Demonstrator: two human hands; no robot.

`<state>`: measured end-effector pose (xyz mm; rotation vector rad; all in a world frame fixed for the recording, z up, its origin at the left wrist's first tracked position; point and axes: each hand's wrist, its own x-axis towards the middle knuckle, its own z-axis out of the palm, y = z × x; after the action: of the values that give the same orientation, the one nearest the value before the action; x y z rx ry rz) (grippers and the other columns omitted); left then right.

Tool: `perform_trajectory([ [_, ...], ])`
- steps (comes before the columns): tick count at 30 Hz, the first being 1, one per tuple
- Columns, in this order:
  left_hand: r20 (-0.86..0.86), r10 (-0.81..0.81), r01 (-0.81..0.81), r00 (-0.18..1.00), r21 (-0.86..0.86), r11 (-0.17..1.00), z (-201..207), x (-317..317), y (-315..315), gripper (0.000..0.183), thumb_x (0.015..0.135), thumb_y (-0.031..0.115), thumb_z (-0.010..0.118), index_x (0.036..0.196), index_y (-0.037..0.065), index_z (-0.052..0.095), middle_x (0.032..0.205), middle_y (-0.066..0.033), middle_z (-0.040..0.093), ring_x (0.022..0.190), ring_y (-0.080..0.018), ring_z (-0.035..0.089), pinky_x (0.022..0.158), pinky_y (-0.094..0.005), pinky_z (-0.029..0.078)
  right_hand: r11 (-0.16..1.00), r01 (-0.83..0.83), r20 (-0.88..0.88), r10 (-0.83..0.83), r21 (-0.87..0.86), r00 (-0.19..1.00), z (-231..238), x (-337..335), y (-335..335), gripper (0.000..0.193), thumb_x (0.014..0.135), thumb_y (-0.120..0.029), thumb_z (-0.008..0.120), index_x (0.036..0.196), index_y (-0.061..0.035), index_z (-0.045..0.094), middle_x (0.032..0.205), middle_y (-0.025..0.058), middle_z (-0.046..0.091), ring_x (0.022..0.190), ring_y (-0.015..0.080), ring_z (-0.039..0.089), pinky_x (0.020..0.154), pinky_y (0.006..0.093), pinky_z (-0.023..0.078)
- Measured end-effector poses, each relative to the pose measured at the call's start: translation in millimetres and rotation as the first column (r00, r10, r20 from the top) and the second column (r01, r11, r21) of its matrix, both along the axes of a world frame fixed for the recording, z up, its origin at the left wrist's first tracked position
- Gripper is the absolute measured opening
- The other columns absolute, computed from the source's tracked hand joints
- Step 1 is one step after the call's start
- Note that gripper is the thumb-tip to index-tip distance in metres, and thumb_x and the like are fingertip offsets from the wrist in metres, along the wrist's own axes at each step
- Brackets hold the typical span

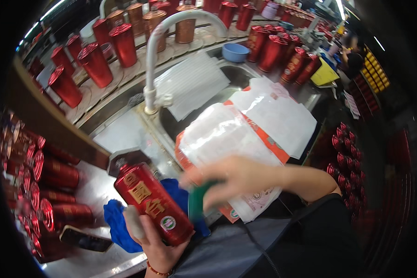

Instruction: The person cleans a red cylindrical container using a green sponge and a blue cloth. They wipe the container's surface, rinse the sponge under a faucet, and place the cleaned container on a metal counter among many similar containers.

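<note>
In the head view, the left hand [161, 250] is wrapped around the lower end of a red bottle [148, 201], its thumb laid across the front. The bottle leans in that grip, neck toward the upper left, just in front of the person, with a blue cloth [120, 227] behind it. The right hand [238, 178] seems to be grasping a green piece [198, 201] close beside the bottle — both are blurred, so I cannot tell how firm that grip is, nor whether the piece touches the red surface.

As for progress, the bottle in hand already carries large gold lettering [143, 193] and a round sticker [168, 223] low on its front. The handling of it looks under way rather than finished, since both hands are busy at it. More red bottles [62, 215] lie piled at the left, and others [96, 65] stand upright along the far ledge; which of these are done and which are left does not show. White sheets [227, 134] lie over the near side of the sink [169, 155], partly beneath the right forearm.
</note>
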<state>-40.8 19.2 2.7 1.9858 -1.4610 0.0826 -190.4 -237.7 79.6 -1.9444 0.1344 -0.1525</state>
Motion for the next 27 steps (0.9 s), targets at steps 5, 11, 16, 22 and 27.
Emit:
perform_trajectory([
  [5,0.203,-0.080,0.045,0.976,0.169,0.985,3,1,-8,0.120,0.063,0.038,0.096,0.158,0.003,0.031,0.164,-0.0264,0.025,0.154,-0.0462,0.017,0.123,-0.0549,0.023,0.688,0.725,-0.100,-0.722,-0.005,0.684,-44,-89,-172,0.036,0.101,-0.040,0.063,0.106,-0.0070,0.077,0.090,0.0016,0.070,0.079,0.0114,0.064,0.071,0.0298,0.054],
  [11,-0.192,0.027,-0.060,0.981,-0.169,0.984,-5,-5,2,0.103,0.076,0.037,0.089,0.156,0.000,0.035,0.164,-0.0280,0.024,0.152,-0.0455,0.022,0.122,-0.0554,0.025,0.560,0.688,-0.288,-0.828,-0.461,0.481,-56,-172,-293,0.043,0.092,-0.044,0.074,0.092,-0.0007,0.075,0.075,0.0033,0.064,0.065,0.0104,0.057,0.060,0.0290,0.045],
  [16,-0.247,0.128,-0.146,0.960,-0.058,0.988,-38,0,16,0.134,0.067,0.058,0.090,0.162,-0.002,0.017,0.167,-0.0234,0.019,0.156,-0.0388,0.018,0.125,-0.0481,0.017,0.678,0.412,-0.341,-0.692,-0.609,0.636,-62,-167,-319,0.042,0.078,-0.025,0.088,0.110,-0.0034,0.070,0.073,0.0000,0.059,0.067,0.0097,0.057,0.060,0.0267,0.042],
  [22,-0.124,0.118,-0.129,0.985,-0.083,0.988,-31,-2,8,0.136,0.067,0.070,0.084,0.161,-0.002,0.019,0.167,-0.0238,0.020,0.155,-0.0397,0.021,0.125,-0.0497,0.018,0.795,0.308,-0.420,-0.555,-0.523,0.718,-74,-124,-349,0.058,0.075,-0.023,0.091,0.125,-0.0071,0.066,0.075,0.0008,0.059,0.072,0.0107,0.061,0.064,0.0270,0.044],
  [27,-0.137,0.126,-0.136,0.982,-0.067,0.988,-33,-2,12,0.132,0.069,0.072,0.082,0.161,-0.002,0.021,0.166,-0.0239,0.020,0.154,-0.0407,0.021,0.125,-0.0510,0.020,0.901,0.117,-0.599,-0.370,-0.417,0.710,-64,-76,-356,0.064,0.080,-0.025,0.086,0.139,-0.0104,0.064,0.079,0.0000,0.059,0.073,0.0110,0.061,0.067,0.0284,0.047],
])
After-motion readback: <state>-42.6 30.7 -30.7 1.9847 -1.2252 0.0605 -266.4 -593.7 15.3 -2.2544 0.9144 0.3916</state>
